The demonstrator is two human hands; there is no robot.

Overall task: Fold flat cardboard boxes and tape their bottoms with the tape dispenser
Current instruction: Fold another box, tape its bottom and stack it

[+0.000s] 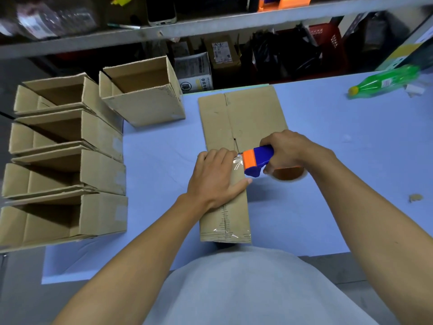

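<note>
Your left hand (214, 177) presses flat on the cardboard box (226, 207), fingers straight, while your right hand (284, 152) grips the tape dispenser (256, 160) just beside it. Clear tape runs along the brown box's seam toward you on the surface (328, 160).

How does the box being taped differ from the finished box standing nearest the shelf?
The box being taped lies bottom-up under the left hand, seam partly taped; the finished box stands open side up, untouched. The first sits mid-table; the second at the table's far left edge. Both are plain brown cardboard.
</note>
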